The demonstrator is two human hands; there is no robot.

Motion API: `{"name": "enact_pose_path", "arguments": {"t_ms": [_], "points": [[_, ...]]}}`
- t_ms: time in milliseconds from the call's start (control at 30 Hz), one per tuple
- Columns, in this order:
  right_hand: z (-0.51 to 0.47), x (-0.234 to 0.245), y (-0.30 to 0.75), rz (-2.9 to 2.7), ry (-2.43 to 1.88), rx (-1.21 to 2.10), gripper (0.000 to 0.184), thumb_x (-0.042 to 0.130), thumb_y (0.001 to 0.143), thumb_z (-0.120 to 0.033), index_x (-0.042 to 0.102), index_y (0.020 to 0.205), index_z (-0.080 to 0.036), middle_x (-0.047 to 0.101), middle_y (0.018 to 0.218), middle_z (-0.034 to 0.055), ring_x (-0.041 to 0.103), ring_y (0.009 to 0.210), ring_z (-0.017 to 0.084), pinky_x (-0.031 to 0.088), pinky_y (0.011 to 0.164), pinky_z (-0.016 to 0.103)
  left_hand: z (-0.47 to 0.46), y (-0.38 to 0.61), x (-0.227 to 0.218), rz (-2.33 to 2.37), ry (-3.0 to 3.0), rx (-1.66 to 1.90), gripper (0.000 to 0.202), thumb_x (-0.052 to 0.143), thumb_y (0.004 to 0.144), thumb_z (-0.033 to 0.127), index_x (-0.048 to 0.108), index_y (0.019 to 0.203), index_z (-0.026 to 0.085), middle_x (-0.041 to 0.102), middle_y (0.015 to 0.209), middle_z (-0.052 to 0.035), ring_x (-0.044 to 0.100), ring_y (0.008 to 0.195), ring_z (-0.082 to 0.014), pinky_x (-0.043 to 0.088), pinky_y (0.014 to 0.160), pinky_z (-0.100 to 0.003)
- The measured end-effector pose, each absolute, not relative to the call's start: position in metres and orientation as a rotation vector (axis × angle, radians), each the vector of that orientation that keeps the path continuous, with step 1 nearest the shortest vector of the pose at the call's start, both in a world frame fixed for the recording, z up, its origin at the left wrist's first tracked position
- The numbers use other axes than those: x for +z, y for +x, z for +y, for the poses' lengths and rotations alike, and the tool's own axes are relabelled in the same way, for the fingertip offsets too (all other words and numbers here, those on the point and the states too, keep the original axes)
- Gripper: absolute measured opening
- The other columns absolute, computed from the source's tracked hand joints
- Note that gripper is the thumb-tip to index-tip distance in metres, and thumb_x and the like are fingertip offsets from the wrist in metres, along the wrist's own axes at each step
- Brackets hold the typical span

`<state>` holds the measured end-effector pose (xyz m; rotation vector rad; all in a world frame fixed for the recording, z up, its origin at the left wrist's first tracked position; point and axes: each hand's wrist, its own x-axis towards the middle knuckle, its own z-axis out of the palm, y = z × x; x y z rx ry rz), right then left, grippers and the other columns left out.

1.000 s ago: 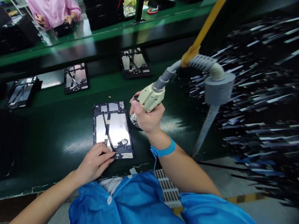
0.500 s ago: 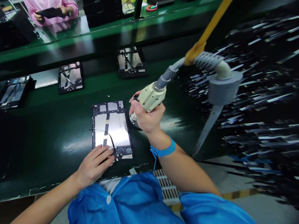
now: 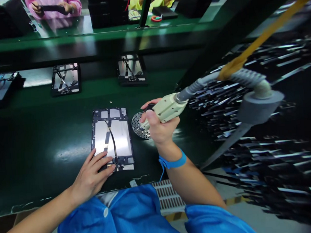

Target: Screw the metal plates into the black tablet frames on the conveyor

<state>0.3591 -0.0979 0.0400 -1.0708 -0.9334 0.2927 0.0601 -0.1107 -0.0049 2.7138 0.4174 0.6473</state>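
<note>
My left hand rests with its fingers stretched out on the lower left part of an opened tablet. The tablet has a black frame, a bright metal middle and several screw holes. A thin dark cable curves up across it from near my fingertips. Just right of the tablet, my right hand wraps round a cream electric screwdriver. Its tip points down-left over a round plate full of small holes, and my hand hides part of that plate.
Further tablet assemblies lie along the back of the green bench. A yellow strap and the grey cord hang at the right. A dense rack of dark strips stands there. Across the bench, a person in pink holds a dark panel.
The screwdriver has tilted over to the right and now sits above the perforated plate, more of which shows. The cable on the tablet stands further up. The whole view has shifted slightly.
</note>
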Motion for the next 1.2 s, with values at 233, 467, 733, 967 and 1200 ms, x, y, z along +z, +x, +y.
{"name": "enact_pose_path", "arguments": {"t_ms": [233,467,733,967,1200], "points": [[-0.097,0.025,0.358,-0.958,-1.131,0.295,0.023,0.076,0.086,-0.034,0.065,0.104,-0.025,0.073,0.085,-0.0016,0.063,0.05,0.012,0.055,0.05,0.029,-0.091,0.084,-0.008,0.584,2.739,0.689,0.03,0.062,0.099,0.013,0.069,0.126,0.024,0.07,0.132,-0.0114,0.06,0.134,-0.0314,0.045,0.115,-0.06],[-0.095,0.017,0.359,-0.915,-1.201,0.283,0.03,0.078,0.082,-0.039,0.066,0.105,-0.023,0.074,0.089,0.001,0.068,0.06,0.015,0.06,0.059,0.033,-0.076,0.092,-0.013,0.571,2.645,0.737,0.03,0.062,0.098,0.013,0.07,0.125,0.025,0.07,0.131,-0.0102,0.058,0.135,-0.0297,0.042,0.117,-0.06],[-0.094,0.015,0.357,-0.907,-1.141,0.283,0.029,0.08,0.082,-0.036,0.065,0.104,-0.024,0.072,0.085,-0.0013,0.064,0.052,0.012,0.056,0.052,0.029,-0.077,0.09,-0.015,0.573,2.622,0.751,0.026,0.065,0.099,0.017,0.073,0.122,0.027,0.072,0.131,-0.0081,0.061,0.134,-0.0282,0.044,0.116,-0.057],[-0.098,0.043,0.344,-0.873,-1.081,0.251,0.026,0.073,0.088,-0.043,0.06,0.104,-0.027,0.068,0.087,-0.001,0.061,0.048,0.011,0.052,0.044,0.027,-0.07,0.104,-0.013,0.629,2.654,0.753,0.022,0.061,0.1,0.018,0.074,0.118,0.023,0.071,0.131,-0.0105,0.061,0.134,-0.0309,0.044,0.116,-0.06],[-0.107,0.047,0.297,-1.067,-0.981,0.531,0.032,0.072,0.089,-0.047,0.061,0.112,-0.028,0.068,0.097,0.0036,0.067,0.06,0.015,0.06,0.054,0.032,-0.053,0.112,-0.016,0.604,2.644,0.756,0.024,0.062,0.101,0.021,0.076,0.12,0.023,0.067,0.138,-0.0118,0.054,0.141,-0.0328,0.04,0.118,-0.06]]}}
